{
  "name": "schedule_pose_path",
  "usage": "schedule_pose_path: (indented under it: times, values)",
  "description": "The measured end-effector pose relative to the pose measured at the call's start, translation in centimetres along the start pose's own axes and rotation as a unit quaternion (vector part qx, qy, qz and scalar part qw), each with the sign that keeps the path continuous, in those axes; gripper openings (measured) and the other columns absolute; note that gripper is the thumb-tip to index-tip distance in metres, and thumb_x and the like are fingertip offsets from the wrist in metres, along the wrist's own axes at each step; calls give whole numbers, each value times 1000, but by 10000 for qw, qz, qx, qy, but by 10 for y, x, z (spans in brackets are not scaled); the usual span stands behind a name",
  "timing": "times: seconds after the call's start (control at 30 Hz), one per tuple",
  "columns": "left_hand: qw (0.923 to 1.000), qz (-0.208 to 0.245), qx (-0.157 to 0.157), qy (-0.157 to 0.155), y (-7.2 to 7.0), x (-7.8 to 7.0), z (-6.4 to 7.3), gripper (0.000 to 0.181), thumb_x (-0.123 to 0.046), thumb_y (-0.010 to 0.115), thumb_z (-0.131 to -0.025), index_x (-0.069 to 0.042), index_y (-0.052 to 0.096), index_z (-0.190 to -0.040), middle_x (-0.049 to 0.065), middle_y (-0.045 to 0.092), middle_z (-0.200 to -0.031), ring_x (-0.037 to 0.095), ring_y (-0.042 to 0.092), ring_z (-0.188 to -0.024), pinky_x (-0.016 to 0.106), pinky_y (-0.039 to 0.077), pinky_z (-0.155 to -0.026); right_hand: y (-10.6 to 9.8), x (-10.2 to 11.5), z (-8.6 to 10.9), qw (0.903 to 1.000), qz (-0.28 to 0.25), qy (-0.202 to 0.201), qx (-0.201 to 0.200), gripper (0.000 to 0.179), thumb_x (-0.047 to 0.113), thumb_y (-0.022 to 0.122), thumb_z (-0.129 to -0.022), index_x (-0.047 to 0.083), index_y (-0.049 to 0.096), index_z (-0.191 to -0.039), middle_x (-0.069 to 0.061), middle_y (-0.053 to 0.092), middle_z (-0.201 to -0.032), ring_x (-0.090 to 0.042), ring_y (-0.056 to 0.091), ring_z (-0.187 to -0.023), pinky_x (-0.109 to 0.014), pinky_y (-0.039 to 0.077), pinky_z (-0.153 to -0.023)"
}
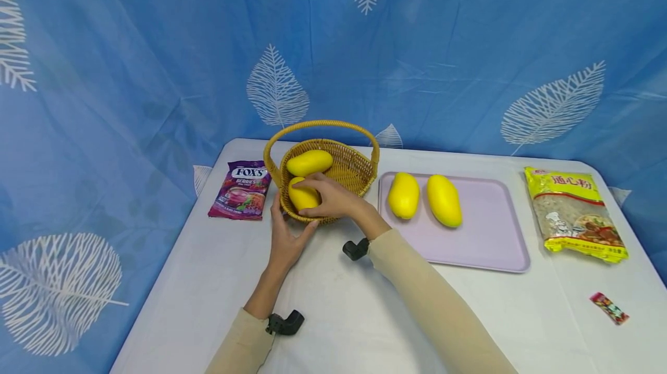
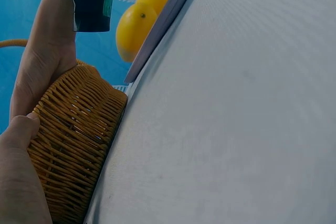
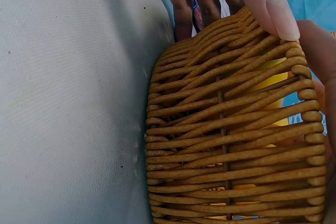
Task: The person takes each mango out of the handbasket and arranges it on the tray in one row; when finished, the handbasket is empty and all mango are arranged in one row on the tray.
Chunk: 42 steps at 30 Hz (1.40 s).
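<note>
A wicker basket (image 1: 350, 172) with an arched handle stands on the table, holding two yellow mangoes. One mango (image 1: 310, 162) lies toward the back of it. My right hand (image 1: 339, 195) reaches in over the rim and grips the front mango (image 1: 299, 191) between thumb and fingers. My left hand (image 1: 285, 239) holds the basket's front left side. In the right wrist view its thumb (image 3: 270, 11) presses on the rim, while the other fingers lie against the outside. The woven wall hides most of the gripped mango there.
Right of the basket, a pale purple tray (image 1: 490, 223) carries two more mangoes (image 1: 403, 195). A purple FOX'S candy bag (image 1: 241, 191) lies left of the basket. At the far right are a yellow pasta bag (image 1: 575, 215) and a small wrapped sweet (image 1: 609, 308). Blue curtain backs the table.
</note>
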<state>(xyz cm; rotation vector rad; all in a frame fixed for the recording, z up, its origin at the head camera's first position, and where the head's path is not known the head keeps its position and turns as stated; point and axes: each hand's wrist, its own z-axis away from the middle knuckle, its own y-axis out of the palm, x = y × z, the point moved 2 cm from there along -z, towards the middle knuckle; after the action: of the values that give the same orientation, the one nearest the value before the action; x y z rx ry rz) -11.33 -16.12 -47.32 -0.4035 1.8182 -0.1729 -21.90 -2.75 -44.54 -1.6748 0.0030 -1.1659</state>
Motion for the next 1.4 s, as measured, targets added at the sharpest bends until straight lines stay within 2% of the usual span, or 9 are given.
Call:
schedule_pose_path:
  times: [0.63, 0.87, 1.2, 1.4]
  values:
    - [10000, -8, -19, 34, 1, 0, 1, 98, -10, 74, -86, 6, 5, -153, 30, 18, -155, 44, 28, -141, 59, 27, -115, -2, 0, 4, 10000, 3, 6, -78, 60, 37, 74, -86, 23, 54, -140, -12, 41, -150, -30, 44, -136, -47, 40, -110]
    - [10000, -75, -42, 44, 2, -2, 0, 98, -11, 75, -85, 6, 6, -153, 31, 20, -154, 46, 29, -140, 59, 27, -114, -12, 1, 12, 9990, -86, -76, -427, 62, 34, 77, -84, 23, 54, -140, -15, 40, -150, -33, 46, -133, -50, 43, -106]
    - [9997, -144, -66, 158, 1, -2, -2, 98, -11, 75, -85, 8, 7, -152, 35, 24, -150, 48, 32, -136, 60, 30, -111, -21, 3, 21, 9982, 15, -150, -578, 63, 37, 76, -84, 23, 53, -141, -16, 38, -151, -34, 45, -134, -49, 45, -105]
    - [9997, -134, -67, 198, 0, -3, -1, 98, -10, 75, -85, 8, 7, -152, 36, 23, -150, 51, 31, -135, 61, 29, -111, -29, 7, 32, 9953, -24, -326, -916, 63, 35, 78, -83, 23, 55, -140, -14, 41, -149, -33, 46, -134, -49, 47, -103]
